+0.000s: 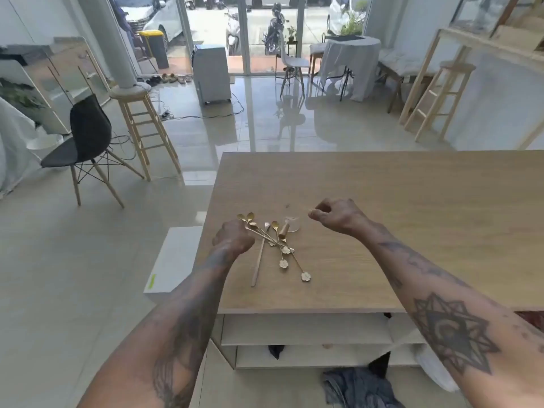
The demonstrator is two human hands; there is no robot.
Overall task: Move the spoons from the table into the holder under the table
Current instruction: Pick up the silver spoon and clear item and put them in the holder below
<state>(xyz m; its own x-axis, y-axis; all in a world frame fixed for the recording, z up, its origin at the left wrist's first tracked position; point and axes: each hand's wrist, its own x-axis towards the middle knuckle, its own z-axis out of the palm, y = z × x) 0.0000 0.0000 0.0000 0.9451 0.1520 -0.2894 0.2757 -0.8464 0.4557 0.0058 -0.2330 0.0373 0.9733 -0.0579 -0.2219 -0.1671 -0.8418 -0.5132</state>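
Observation:
Several gold spoons [284, 254] with flower-shaped handle ends lie fanned on the wooden table [397, 231], near its front left corner. A longer spoon [258, 260] with a pale bowl lies beside them. My left hand [234, 238] is curled over the spoons' stems just below their bowls, fingers closed on them. My right hand [338, 216] hovers to the right of the pile, its fingertips pinched together with nothing clearly in them. White shelves [303, 331] sit under the table. I cannot make out a holder there.
A small clear glass jar [292, 224] with a cork [283, 231] lies tipped beside the spoon bowls. A white box [173, 260] stands on the floor left of the table. Dark cloth [356, 387] lies on the floor below the shelves. A black chair and a wooden stool stand far left.

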